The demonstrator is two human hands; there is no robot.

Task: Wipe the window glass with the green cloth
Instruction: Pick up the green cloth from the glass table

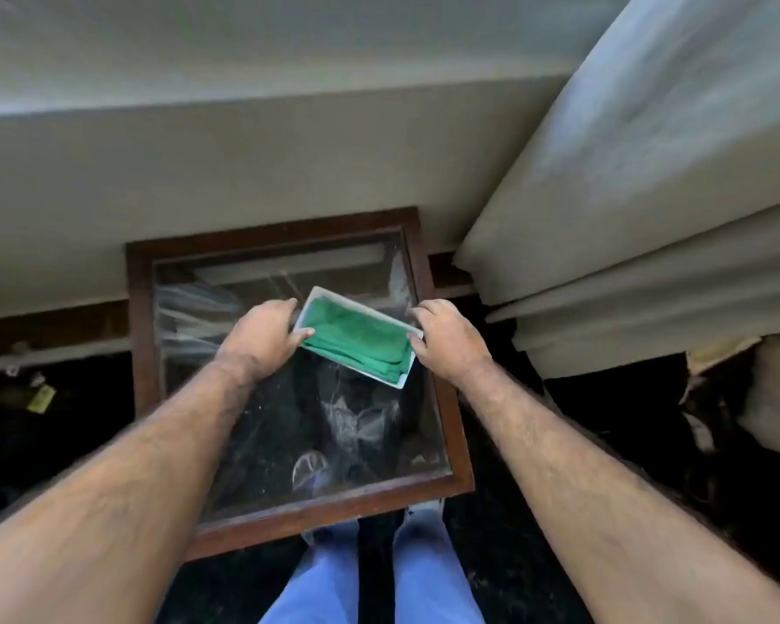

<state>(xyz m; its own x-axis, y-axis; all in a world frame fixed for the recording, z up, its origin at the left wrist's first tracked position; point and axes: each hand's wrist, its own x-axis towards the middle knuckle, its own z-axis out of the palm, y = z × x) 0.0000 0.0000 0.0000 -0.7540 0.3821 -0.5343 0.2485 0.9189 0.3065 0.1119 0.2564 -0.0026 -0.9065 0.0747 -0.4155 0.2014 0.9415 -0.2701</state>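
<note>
A folded green cloth (361,340) lies inside a shallow white tray (404,380), held over the window glass (266,421). The glass sits in a brown wooden frame (140,317) that lies flat below me, dusty and smeared with white streaks. My left hand (262,335) grips the tray's left end, thumb on the cloth's edge. My right hand (451,342) grips the tray's right end. Both forearms reach in from the bottom corners.
A pale wall and ledge (244,173) run behind the frame. A light curtain (627,195) hangs at the right, close to the frame's far right corner. The floor (64,443) around is dark, with small litter at the left. My legs in blue trousers (379,574) stand below the frame.
</note>
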